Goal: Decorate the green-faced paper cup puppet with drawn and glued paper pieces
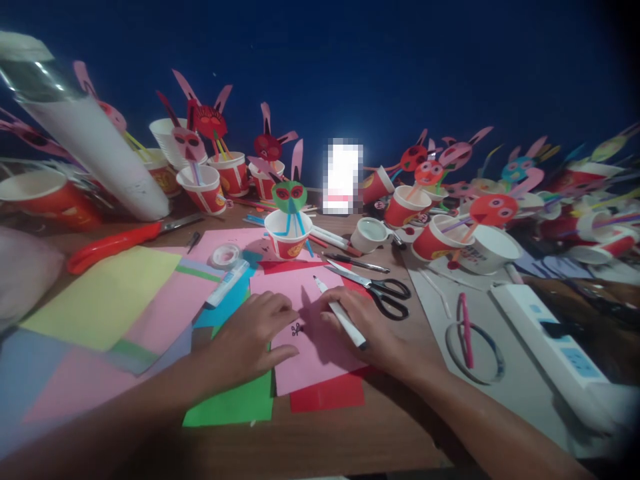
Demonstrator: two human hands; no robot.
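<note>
A sheet of pink paper (315, 370) lies before me, with a small black flower-like drawing (297, 329) near its left side. My left hand (253, 333) rests at the paper's left edge, thumb apart from the fingers, holding nothing. In my right hand (375, 337) is a white marker (349, 325), its bared dark tip pointing up and away over the paper. Beneath the pink sheet, red paper (327, 395) and green paper (230, 401) stick out. Black-handled scissors (383, 290) and a black pen (357, 262) lie just beyond my right hand.
A cup with a green paper rabbit face (289, 199) stands ahead; several similar cups line the back. Left are coloured sheets (107, 300), red-handled scissors (120, 245), a tape roll (225, 255) and a tall bottle (95, 140). A power strip (555, 353) lies right; a lit phone (343, 177) stands behind.
</note>
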